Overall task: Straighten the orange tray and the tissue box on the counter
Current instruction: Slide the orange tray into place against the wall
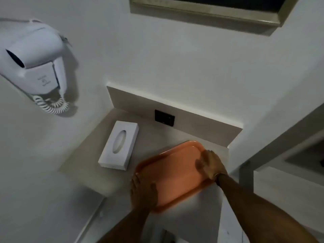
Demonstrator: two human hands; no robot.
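Observation:
An orange tray (173, 171) lies at an angle on the beige counter (87, 155), empty, with its near corner over the counter's front edge. My left hand (142, 192) grips the tray's near left end, thumb inside the rim. My right hand (211, 164) holds the far right end, fingers spread over the rim. A white tissue box (119, 143) with an oval slot lies to the left of the tray, apart from it, and slanted toward the left wall.
A white wall-mounted hair dryer (33, 58) with a coiled cord hangs on the left wall. A black socket plate (164, 118) sits in the backsplash behind the counter. A framed mirror edge (210, 9) is above. A grey ledge (280, 142) runs at the right.

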